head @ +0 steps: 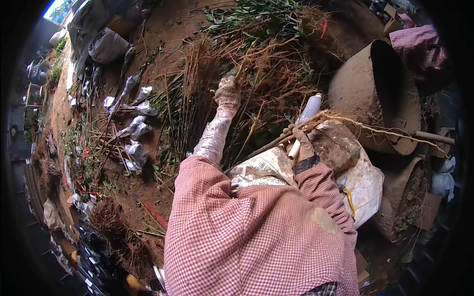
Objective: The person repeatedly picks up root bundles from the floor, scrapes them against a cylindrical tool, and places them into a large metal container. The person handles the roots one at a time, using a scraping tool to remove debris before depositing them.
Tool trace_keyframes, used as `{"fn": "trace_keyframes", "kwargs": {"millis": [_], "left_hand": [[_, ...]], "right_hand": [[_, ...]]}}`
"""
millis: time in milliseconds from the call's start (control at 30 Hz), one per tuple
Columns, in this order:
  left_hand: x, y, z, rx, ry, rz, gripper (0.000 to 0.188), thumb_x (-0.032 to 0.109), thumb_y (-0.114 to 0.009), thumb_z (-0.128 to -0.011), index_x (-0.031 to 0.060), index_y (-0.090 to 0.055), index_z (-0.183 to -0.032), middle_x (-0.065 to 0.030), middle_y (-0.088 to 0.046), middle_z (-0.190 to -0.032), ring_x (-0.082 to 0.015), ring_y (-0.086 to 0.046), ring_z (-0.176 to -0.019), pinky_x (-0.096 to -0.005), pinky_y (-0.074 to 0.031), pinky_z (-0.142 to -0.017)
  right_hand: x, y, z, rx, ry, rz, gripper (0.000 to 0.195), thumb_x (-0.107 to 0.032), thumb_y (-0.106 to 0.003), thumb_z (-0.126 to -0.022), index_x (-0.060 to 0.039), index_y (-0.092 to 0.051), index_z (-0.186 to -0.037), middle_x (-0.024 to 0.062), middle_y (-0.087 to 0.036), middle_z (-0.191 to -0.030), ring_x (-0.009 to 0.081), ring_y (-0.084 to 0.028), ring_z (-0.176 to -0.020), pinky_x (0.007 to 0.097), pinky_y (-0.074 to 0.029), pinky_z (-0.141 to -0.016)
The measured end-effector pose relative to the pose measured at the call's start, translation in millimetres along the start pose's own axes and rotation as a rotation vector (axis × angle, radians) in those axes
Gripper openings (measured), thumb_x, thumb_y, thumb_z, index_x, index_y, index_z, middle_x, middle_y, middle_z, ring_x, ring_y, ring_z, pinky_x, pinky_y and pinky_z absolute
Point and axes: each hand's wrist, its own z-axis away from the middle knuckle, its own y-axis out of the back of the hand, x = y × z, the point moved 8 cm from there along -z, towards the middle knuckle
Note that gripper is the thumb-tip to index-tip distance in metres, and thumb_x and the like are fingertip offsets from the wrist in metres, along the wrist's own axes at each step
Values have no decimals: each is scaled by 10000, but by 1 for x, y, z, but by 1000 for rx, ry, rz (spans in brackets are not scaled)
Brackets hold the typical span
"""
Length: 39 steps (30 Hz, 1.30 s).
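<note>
My left hand [227, 92], in a dirty knit glove with clear film wound round the forearm, is closed round the end of a root or stem [241, 72] at the pile of bare-root saplings [259, 77]. In my right hand [303, 143], also gloved, is a sapling whose long root [374, 128] points right and whose stem runs down-left across my lap. A roll of plastic film [310, 107] stands just beyond that hand, and a pale rod end shows below the fingers. Yellow-handled pruning shears [349, 201] lie on the white sack [364, 181] at my right.
A large mud-coated drum [351, 87] lies open-ended at right, with another muddy container [400, 199] below it. Bundles with silver wrapping [137, 151] lie on the soil at left. Behind the drum is a checked cloth or sleeve [418, 44]. Roots [107, 218] and black plastic [96, 255] lie lower left.
</note>
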Motion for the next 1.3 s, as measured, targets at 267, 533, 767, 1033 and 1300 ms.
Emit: {"fn": "trace_keyframes", "kwargs": {"millis": [267, 533, 767, 1033, 1300], "left_hand": [[62, 27, 20, -421, -96, 1082, 327, 28, -701, -810, 32, -641, -1131, -68, -621, -1054, -173, -607, -963, -310, -505, -845], [124, 16, 99, -556, -244, 945, 228, 153, -657, -883, 8, -659, -1059, -95, -622, -990, -215, -603, -908, -318, -498, -790], [144, 20, 123, -304, -537, 495, 298, 252, -612, -881, 50, -606, -1100, -152, -603, -1028, -333, -605, -954, -406, -524, -762], [70, 56, 95, -350, -265, 712, 335, 302, -624, -888, 66, -630, -1126, -134, -627, -1088, -305, -619, -1003, -383, -507, -855], [-268, 53, 93, 89, 896, -18, 345, 284, -505, -880, 100, -612, -1152, -179, -615, -1146, -389, -584, -1054, -493, -469, -898]], "right_hand": [[-20, -14, -8, 99, 152, 217, 357, -291, -720, -808, -68, -640, -1075, 68, -658, -962, 191, -635, -880, 324, -555, -730], [-28, -15, -27, 238, 242, 363, 357, -290, -748, -782, -53, -669, -1037, 33, -630, -948, 168, -612, -832, 314, -518, -740], [-30, 5, -39, 212, 313, 410, 235, -289, -725, -821, -82, -661, -912, 5, -634, -901, 125, -609, -758, 255, -515, -626], [-36, -7, -20, 299, 305, 401, 231, -258, -684, -836, -58, -651, -946, 49, -648, -859, 154, -624, -752, 283, -523, -650], [-28, 33, -30, 141, 211, 100, 212, -127, -708, -828, -40, -618, -999, 98, -661, -954, 232, -636, -899, 411, -534, -873]]}}
